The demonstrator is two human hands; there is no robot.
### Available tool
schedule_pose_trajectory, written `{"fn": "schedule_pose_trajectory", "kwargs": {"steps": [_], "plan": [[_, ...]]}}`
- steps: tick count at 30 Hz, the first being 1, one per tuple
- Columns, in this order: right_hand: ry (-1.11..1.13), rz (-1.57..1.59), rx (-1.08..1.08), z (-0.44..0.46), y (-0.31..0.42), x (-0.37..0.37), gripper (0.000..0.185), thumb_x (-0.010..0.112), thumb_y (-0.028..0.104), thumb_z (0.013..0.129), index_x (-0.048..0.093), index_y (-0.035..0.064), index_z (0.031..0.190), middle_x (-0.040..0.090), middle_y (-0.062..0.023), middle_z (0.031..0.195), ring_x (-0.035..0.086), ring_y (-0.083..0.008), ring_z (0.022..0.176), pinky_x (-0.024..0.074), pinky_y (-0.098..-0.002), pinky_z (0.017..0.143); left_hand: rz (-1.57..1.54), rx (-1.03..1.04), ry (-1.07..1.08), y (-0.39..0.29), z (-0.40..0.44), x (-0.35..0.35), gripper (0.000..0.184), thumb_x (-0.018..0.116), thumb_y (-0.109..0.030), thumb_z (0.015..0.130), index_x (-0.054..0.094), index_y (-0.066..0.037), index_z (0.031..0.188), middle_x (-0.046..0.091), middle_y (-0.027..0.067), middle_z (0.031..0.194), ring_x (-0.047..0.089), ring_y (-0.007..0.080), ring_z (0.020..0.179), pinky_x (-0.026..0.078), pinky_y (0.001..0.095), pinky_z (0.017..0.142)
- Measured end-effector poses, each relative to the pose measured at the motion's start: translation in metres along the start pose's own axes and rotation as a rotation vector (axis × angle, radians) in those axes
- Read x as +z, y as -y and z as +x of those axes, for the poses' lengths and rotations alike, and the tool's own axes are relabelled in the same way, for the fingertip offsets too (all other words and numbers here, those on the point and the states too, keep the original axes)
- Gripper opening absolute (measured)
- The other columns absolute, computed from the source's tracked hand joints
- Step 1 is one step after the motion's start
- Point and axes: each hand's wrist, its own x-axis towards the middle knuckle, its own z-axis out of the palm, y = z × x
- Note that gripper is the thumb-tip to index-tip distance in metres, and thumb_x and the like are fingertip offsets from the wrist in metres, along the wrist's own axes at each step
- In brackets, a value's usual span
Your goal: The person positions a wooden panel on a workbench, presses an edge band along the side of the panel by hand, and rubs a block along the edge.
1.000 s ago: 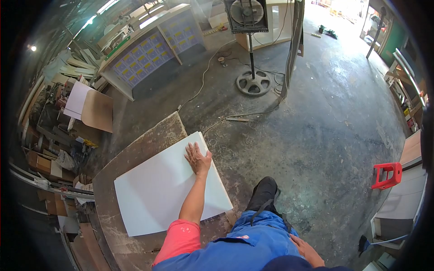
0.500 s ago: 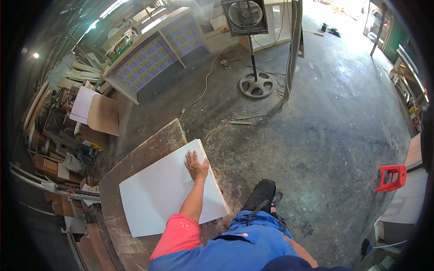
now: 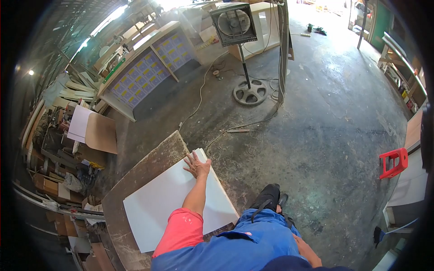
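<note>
My left hand (image 3: 198,167) lies palm down near the far right corner of a white board (image 3: 176,205), its fingers spread. The visible edge looks layered, as if more than one board is stacked there. Beneath is a worn brown tabletop (image 3: 158,151) with scuffed, pale edges. A red sleeve covers my left upper arm. Low in the view, my right hand (image 3: 308,252) hangs beside my blue clothing; its fingers cannot be made out, nor whether anything is in them.
A black fan (image 3: 233,23) on a round base stands ahead, with cables along the floor. A red stool (image 3: 393,163) and a blue broom (image 3: 379,235) are on the right. At left are a cabinet with purple panels (image 3: 140,79), a brown curved panel (image 3: 100,133) and piled offcuts.
My left hand has slid slightly toward the board's far corner, its fingers spreading wider. The whole view has shifted a little; my right hand stays low by my side.
</note>
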Motion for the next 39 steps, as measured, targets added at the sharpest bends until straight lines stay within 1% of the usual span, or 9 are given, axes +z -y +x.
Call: {"fn": "schedule_pose_trajectory", "kwargs": {"steps": [7, 10, 12, 20, 22, 28, 33, 35, 39], "plan": [[-0.024, -0.034, 0.001, -0.009, -0.01, 0.007, 0.078, 0.062, 0.027, 0.088, 0.027, 0.011, 0.157, 0.031, -0.0175, 0.159, 0.038, -0.0376, 0.141, 0.0331, -0.0415, 0.117, -0.042, 0.03, 0.026, -0.005, 0.004, -0.013, 0.099, 0.072, -0.05, 0.073, 0.031, -0.017, 0.156, 0.018, 0.0163, 0.163, 0.013, 0.0392, 0.152, 0.008, 0.0666, 0.118], [-0.044, -0.057, -0.005, -0.007, -0.007, 0.007, 0.079, 0.063, 0.027, 0.088, 0.027, 0.011, 0.156, 0.031, -0.0177, 0.159, 0.038, -0.0378, 0.141, 0.0332, -0.0417, 0.117, -0.059, 0.03, 0.027, -0.005, 0.009, -0.008, 0.097, 0.072, -0.049, 0.074, 0.032, -0.014, 0.155, 0.019, 0.0169, 0.163, 0.013, 0.0389, 0.151, 0.008, 0.0644, 0.119], [-0.007, 0.045, 0.074, -0.007, 0.002, 0.001, 0.089, 0.071, 0.03, 0.081, 0.028, 0.0097, 0.156, 0.032, -0.0189, 0.158, 0.04, -0.0394, 0.14, 0.0339, -0.0424, 0.116, -0.055, 0.08, -0.107, -0.002, 0.009, 0.0, 0.096, 0.071, -0.048, 0.075, 0.032, -0.011, 0.155, 0.02, 0.017, 0.162, 0.015, 0.0384, 0.151, 0.008, 0.0625, 0.12], [-0.023, 0.068, 0.092, -0.004, 0.015, -0.001, 0.093, 0.073, 0.032, 0.077, 0.03, 0.0084, 0.155, 0.034, -0.0194, 0.157, 0.04, -0.0398, 0.139, 0.0344, -0.0425, 0.116, -0.056, 0.112, -0.091, 0.004, 0.017, 0.014, 0.093, 0.069, -0.046, 0.076, 0.034, -0.007, 0.153, 0.03, 0.0176, 0.159, 0.018, 0.0366, 0.15, 0.006, 0.0581, 0.122], [-0.02, 0.066, 0.126, -0.005, 0.01, 0.001, 0.093, 0.074, 0.032, 0.077, 0.03, 0.0079, 0.155, 0.035, -0.0198, 0.157, 0.041, -0.0399, 0.138, 0.0348, -0.0425, 0.115, -0.06, 0.114, -0.111, 0.002, 0.016, 0.012, 0.088, 0.069, -0.043, 0.077, 0.037, -0.007, 0.15, 0.033, 0.018, 0.157, 0.022, 0.0364, 0.149, 0.008, 0.058, 0.122], [-0.056, 0.022, 0.0, -0.003, 0.024, -0.002, 0.088, 0.073, 0.03, 0.079, 0.032, 0.0066, 0.154, 0.035, -0.0206, 0.156, 0.042, -0.0401, 0.138, 0.036, -0.0432, 0.114, -0.077, 0.124, -0.135, -0.01, 0.011, 0.001, 0.079, 0.071, -0.035, 0.078, 0.042, -0.005, 0.145, 0.041, 0.017, 0.149, 0.03, 0.0359, 0.144, 0.014, 0.057, 0.121], [-0.134, -0.002, -0.039, -0.002, 0.024, 0.005, 0.086, 0.071, 0.03, 0.081, 0.032, 0.006, 0.153, 0.035, -0.0209, 0.156, 0.04, -0.0397, 0.14, 0.0343, -0.0428, 0.115, -0.079, 0.125, -0.106, -0.008, 0.01, 0.003, 0.079, 0.07, -0.035, 0.079, 0.04, -0.005, 0.146, 0.04, 0.0165, 0.149, 0.027, 0.0353, 0.146, 0.013, 0.0558, 0.122], [-0.115, 0.002, -0.028, -0.003, 0.04, -0.004, 0.085, 0.071, 0.03, 0.081, 0.032, 0.0061, 0.154, 0.035, -0.0208, 0.157, 0.04, -0.0392, 0.14, 0.0339, -0.0425, 0.116, -0.072, 0.166, -0.256, -0.004, 0.015, 0.02, 0.081, 0.073, -0.037, 0.075, 0.044, -0.004, 0.144, 0.045, 0.0156, 0.141, 0.03, 0.0338, 0.142, 0.018, 0.0575, 0.119], [-0.08, 0.013, 0.007, -0.004, 0.047, -0.008, 0.087, 0.071, 0.031, 0.081, 0.031, 0.0067, 0.154, 0.034, -0.0203, 0.157, 0.038, -0.038, 0.141, 0.0329, -0.0423, 0.116, -0.082, 0.116, -0.082, -0.011, 0.01, 0.001, 0.083, 0.071, -0.036, 0.079, 0.038, -0.005, 0.148, 0.039, 0.0168, 0.15, 0.025, 0.0345, 0.147, 0.011, 0.0538, 0.123]]}}
